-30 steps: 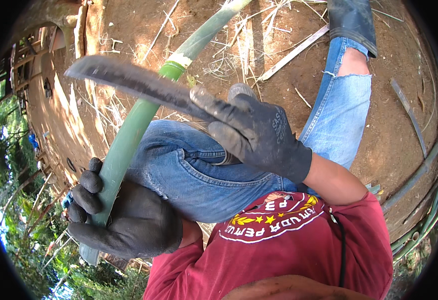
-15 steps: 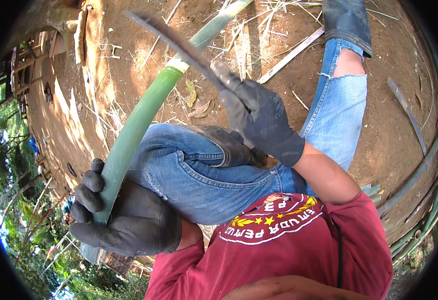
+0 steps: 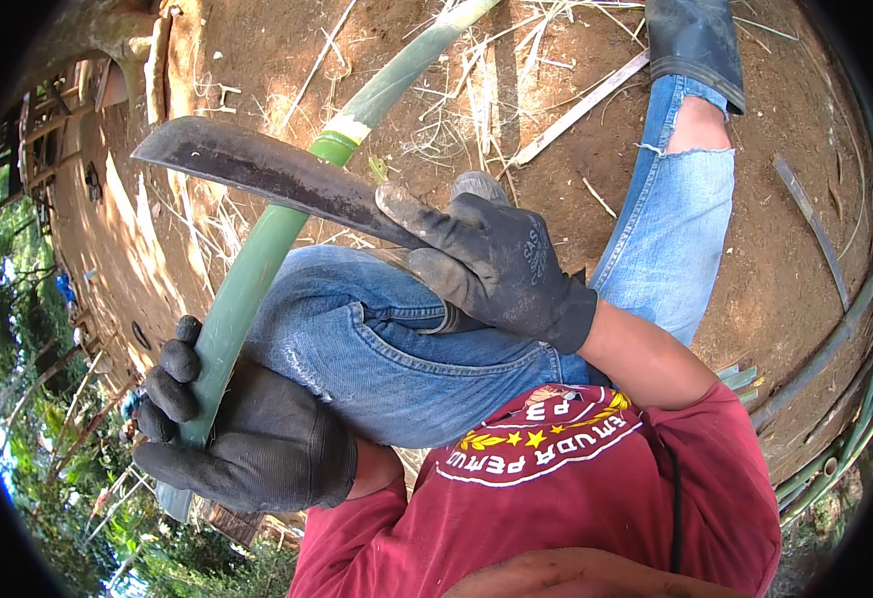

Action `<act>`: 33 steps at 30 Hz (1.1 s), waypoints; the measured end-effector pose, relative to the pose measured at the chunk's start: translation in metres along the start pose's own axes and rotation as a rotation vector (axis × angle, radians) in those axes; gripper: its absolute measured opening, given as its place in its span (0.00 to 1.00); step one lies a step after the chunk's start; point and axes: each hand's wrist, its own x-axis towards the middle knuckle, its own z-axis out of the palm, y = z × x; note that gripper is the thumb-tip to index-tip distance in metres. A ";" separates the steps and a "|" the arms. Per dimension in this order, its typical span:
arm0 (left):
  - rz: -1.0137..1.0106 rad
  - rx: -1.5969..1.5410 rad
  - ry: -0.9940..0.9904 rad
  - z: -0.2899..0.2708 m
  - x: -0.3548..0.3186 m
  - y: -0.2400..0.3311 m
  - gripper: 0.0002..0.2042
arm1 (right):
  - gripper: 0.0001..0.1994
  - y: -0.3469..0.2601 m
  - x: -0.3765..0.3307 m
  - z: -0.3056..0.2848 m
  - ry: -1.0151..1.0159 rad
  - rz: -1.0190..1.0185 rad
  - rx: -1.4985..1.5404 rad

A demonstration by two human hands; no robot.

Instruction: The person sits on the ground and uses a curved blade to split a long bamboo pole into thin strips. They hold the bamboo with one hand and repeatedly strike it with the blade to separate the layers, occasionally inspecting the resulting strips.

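A long green strip of split bamboo [image 3: 247,279] slants from the lower left up past the top edge, with a pale scraped band at its node. Near its lower end my left hand [image 3: 257,434], in a dark glove, is closed around it. My right hand [image 3: 496,254], gloved too, grips a machete [image 3: 257,179]; its handle is hidden in the fist. The broad dark blade lies across the bamboo just below the node in this view, its tip pointing left. Whether the blade touches the bamboo I cannot tell.
My jeans-covered leg [image 3: 356,349] is bent beneath the bamboo; the other stretches to a dark boot [image 3: 694,45]. A flat wooden slat [image 3: 581,108] and thin shavings lie on the brown dirt. Several bamboo poles [image 3: 835,448] rest at the right, near a grey strip [image 3: 813,229].
The machete has swung down and to the left, and its flat side now faces me across the bamboo. My right hand has turned and lowered slightly. The left hand keeps its grip.
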 end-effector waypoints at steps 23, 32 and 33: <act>-0.001 -0.045 -0.099 -0.005 0.002 0.001 0.18 | 0.24 0.027 0.016 0.004 0.115 0.141 -0.008; -0.061 -0.250 -0.135 -0.002 0.001 0.001 0.16 | 0.22 0.007 0.015 -0.012 0.036 0.064 0.039; -0.060 -0.253 -0.138 -0.003 0.002 0.002 0.16 | 0.21 0.016 0.018 -0.010 0.087 0.127 0.087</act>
